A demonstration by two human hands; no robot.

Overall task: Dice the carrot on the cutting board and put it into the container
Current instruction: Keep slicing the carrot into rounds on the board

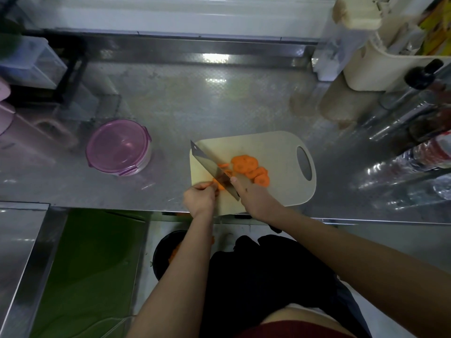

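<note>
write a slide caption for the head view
Right hand slices carrot with cleaver, left hand steadying; lidded container waits.

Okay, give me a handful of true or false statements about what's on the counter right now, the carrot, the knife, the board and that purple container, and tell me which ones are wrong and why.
1. The right hand holds the knife over the cutting board. True.
2. The purple container has its lid off and is full of carrot. False: its lid is on, and no carrot shows in it.
3. A group of carrot slices lies on the board to the right of the blade. True.
4. The left hand rests on the container. False: it steadies the carrot piece at the board's near left part.
5. The container stands on the cutting board. False: it stands on the metal counter, left of the board.
</note>
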